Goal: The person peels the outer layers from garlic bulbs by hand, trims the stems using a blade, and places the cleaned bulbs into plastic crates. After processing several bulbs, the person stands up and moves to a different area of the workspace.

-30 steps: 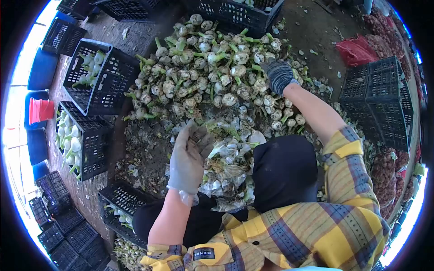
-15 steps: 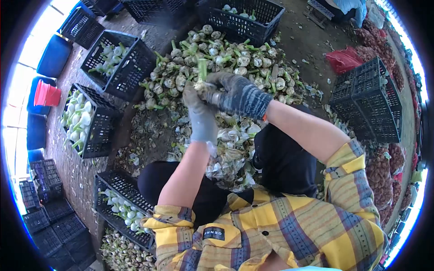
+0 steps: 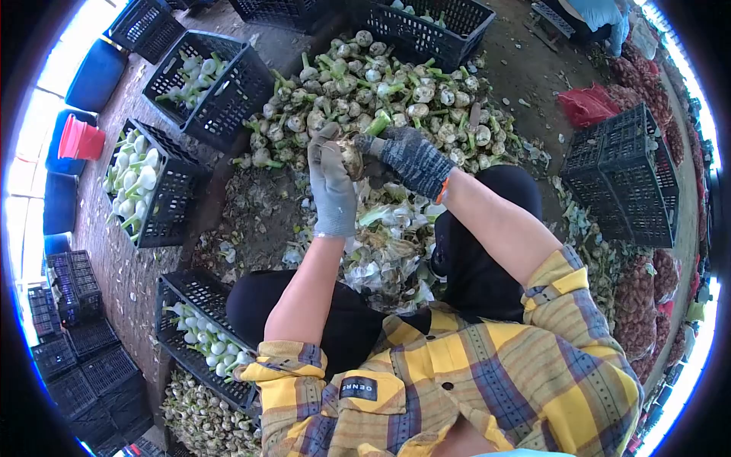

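A garlic bulb [image 3: 352,158] with brownish outer skin and a cut green stem [image 3: 378,124] is between my two gloved hands, above the floor. My left hand [image 3: 330,177], in a light grey glove, has its fingers and thumb against the bulb's left side. From the right, my right hand [image 3: 407,160], in a dark striped knit glove, closes round the bulb near the stem; some of its fingers are hidden. Just beyond lies a big heap of garlic bulbs [image 3: 365,91] with short green stems. Peeled papery skins [image 3: 388,251] cover the floor between my knees.
Black crates with whitish peeled garlic stand at left: one upper [image 3: 205,122], one middle [image 3: 171,198], one by my knee [image 3: 179,293]. Another crate [image 3: 457,49] is behind the heap. Stacked crates [image 3: 624,175] and net sacks [image 3: 640,305] stand right. A red bucket [image 3: 80,139] sits far left.
The bulb has turned, its stem swinging from upright to leaning right. Both hands have shifted slightly down, and the left fingers have straightened more along the bulb. The whole view has shifted slightly.
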`<move>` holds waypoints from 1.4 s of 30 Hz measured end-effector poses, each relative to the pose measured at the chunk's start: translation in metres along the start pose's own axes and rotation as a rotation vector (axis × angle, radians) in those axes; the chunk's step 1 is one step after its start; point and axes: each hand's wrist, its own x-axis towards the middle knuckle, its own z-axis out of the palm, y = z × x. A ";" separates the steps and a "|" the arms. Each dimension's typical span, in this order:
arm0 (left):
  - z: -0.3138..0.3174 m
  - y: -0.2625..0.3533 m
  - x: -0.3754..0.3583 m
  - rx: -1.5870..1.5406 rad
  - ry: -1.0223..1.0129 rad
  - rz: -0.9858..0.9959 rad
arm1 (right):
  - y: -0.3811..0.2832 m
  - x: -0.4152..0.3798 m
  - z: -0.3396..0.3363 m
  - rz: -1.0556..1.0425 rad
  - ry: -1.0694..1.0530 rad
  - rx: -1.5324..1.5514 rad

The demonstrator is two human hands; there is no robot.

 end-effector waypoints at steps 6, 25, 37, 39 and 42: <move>0.002 -0.005 -0.001 0.096 0.015 -0.013 | 0.007 -0.001 -0.007 0.015 -0.044 0.031; 0.016 0.010 -0.004 0.097 0.093 -0.282 | 0.025 0.014 -0.012 -0.205 0.174 -0.620; 0.004 0.021 0.007 -0.064 -0.009 -0.666 | 0.027 0.012 -0.006 -0.114 0.199 -0.105; 0.016 0.011 -0.007 0.128 0.074 -0.355 | 0.028 0.013 -0.009 -0.116 0.180 -0.136; 0.008 0.018 -0.001 0.023 0.063 -0.473 | 0.027 0.016 -0.009 -0.159 0.190 -0.254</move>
